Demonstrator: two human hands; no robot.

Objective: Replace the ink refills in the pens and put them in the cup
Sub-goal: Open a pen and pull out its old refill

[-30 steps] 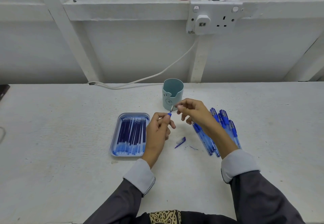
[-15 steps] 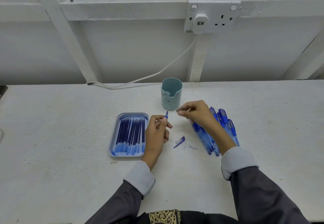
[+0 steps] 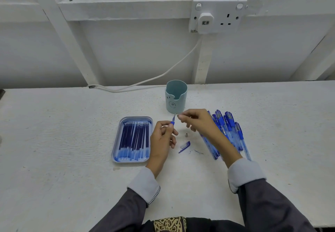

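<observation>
My left hand [image 3: 163, 138] grips a blue pen [image 3: 172, 122] and holds it tilted up, its thin refill tip bare and pointing at the teal cup [image 3: 176, 96]. My right hand [image 3: 198, 122] hovers just right of that tip, fingers loosely curled, with nothing visible between them. A small metal nose cone [image 3: 186, 135] lies on the table under that hand. A blue pen cap [image 3: 184, 146] lies a little nearer to me. Left of my left hand, a light blue tray [image 3: 117, 142] holds several refills [image 3: 135, 138]. Several blue pens [image 3: 229, 132] are heaped beneath my right forearm.
The white table [image 3: 63, 150] ends at a white wall with a double socket [image 3: 217, 16]. A white cable [image 3: 145, 83] runs from the socket down to the table's back edge. A small ink scribble [image 3: 198, 152] marks the table near the cap.
My right hand has come off the pen's tip and moved slightly right. The metal nose cone, earlier out of sight, now lies on the table. My left hand has kept the pen.
</observation>
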